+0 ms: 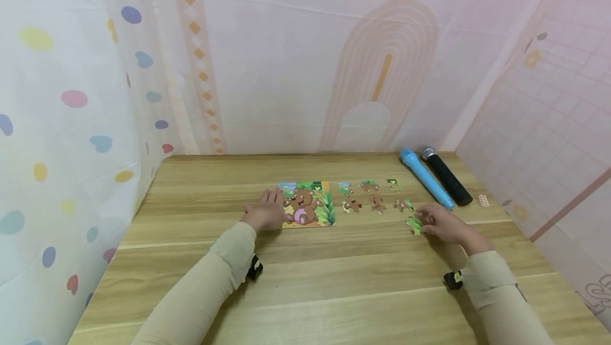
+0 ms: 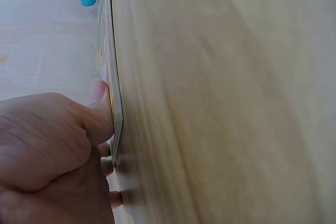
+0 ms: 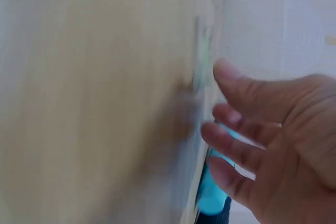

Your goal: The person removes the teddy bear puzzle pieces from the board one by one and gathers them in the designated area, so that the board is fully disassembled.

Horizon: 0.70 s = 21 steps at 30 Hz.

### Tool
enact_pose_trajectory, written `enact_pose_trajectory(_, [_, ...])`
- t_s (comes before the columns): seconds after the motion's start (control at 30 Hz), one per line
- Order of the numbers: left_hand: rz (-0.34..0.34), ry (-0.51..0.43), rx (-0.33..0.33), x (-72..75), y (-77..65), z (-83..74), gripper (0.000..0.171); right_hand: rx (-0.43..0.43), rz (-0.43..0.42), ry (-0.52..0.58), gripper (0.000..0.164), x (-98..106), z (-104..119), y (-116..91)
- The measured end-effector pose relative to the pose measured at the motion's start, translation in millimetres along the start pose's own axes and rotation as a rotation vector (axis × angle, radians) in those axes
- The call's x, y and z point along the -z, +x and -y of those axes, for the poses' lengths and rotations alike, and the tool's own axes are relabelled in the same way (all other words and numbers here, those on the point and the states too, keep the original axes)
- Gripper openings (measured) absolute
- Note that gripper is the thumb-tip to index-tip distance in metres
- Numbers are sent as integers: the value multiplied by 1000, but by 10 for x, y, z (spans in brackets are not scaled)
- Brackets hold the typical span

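Observation:
A puzzle board (image 1: 312, 209) with a brown bear picture lies flat on the wooden table. My left hand (image 1: 268, 211) rests at its left edge, with the thumb (image 2: 100, 98) against the board and the other fingers extended beside it. To the right, my right hand (image 1: 441, 223) hovers low over the table, fingers loosely bent and spread with nothing between them. Its fingertips are right at a green puzzle piece (image 1: 413, 225). Several loose pieces lie between board and right hand, among them a brown piece (image 1: 377, 204) and a blue-green piece (image 1: 345, 188).
A blue microphone (image 1: 427, 178) and a black microphone (image 1: 447, 178) lie side by side at the back right. Beside them is a small pink-and-white dotted item (image 1: 484, 200). Patterned cloth walls (image 1: 277, 69) stand along the table's back and sides.

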State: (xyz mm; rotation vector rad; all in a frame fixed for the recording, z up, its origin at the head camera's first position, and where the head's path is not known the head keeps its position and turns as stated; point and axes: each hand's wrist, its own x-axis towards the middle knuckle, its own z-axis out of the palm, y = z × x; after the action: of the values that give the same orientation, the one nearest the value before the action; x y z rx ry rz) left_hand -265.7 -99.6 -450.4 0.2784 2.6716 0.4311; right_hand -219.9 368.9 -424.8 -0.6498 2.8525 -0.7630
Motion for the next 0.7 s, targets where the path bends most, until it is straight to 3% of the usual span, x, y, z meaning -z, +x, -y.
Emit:
enact_pose_trajectory(0.17, [4,-5,-5,1,4,-10,87,-81,-64,-37,41,4,193,138])
enact_pose_trajectory(0.33, [15,-15,19,10,9,-9,88,-3,-102,-94,40,-18,415,421])
enact_pose_trajectory(0.7, [11,-26,11,22,-16,-44,88,103,44,-63,43,-438,1107,1071])
